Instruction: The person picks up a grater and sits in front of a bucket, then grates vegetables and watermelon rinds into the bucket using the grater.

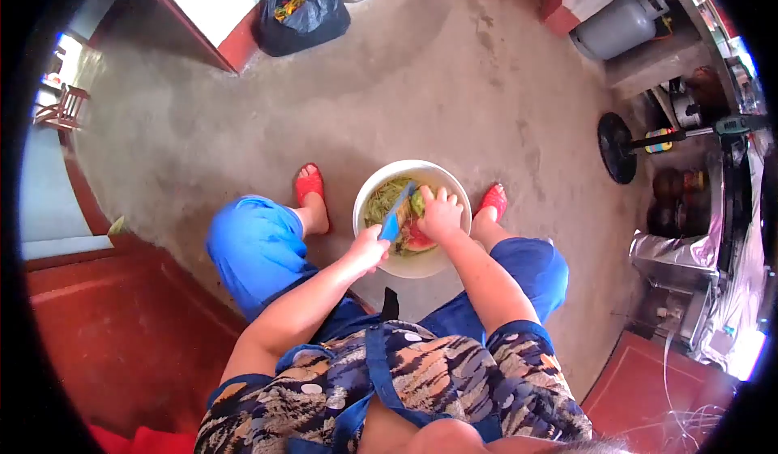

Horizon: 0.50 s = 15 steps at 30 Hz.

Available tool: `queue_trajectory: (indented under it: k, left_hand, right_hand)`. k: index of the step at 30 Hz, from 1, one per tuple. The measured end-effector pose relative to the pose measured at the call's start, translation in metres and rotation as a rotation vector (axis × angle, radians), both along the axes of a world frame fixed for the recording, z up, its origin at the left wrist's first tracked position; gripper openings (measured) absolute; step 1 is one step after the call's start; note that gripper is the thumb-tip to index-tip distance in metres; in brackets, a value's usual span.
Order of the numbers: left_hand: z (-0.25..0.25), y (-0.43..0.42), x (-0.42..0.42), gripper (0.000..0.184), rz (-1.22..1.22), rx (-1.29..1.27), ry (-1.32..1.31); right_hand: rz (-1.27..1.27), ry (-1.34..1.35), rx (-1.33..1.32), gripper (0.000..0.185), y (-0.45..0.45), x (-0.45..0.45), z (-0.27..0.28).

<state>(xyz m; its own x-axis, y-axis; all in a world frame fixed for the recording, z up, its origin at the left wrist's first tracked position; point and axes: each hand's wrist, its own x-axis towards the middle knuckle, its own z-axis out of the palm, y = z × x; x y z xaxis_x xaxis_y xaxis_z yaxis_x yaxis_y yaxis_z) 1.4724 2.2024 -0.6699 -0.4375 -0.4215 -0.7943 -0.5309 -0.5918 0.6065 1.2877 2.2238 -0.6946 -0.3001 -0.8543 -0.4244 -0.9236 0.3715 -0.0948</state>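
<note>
It looks like a home kitchen: a gas cylinder [620, 26] and a pot [687, 113] stowed along one side, a knife [391, 227] over a basin [413, 267] of greens [379, 204], and a chair [69, 107] across the concrete floor [527, 73].

Wearer in short-sleeved patterned top [433, 365]: jagged streaks of dark navy, tan and orange, scattered pale dots. Plain blue band [376, 365] runs down the top's front; blue trim [523, 330] edges its sleeve ends. Small black tab [391, 304] at the top's front edge. Farther out from the top, plain blue trousers [258, 247], then red open-toed slippers [309, 185].
</note>
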Motion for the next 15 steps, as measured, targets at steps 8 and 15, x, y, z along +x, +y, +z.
queue_trajectory:
  k: [8,15]
  left_hand:
    - [-0.021,-0.014,0.003,0.013,0.103,0.072,-0.055]
    - [-0.013,0.002,0.014,0.013,0.025,0.027,0.015]
  right_hand:
    - [0.294,-0.139,-0.077,0.071,0.024,0.039,0.043]
    - [0.090,-0.074,0.054,0.069,0.002,0.012,0.011]
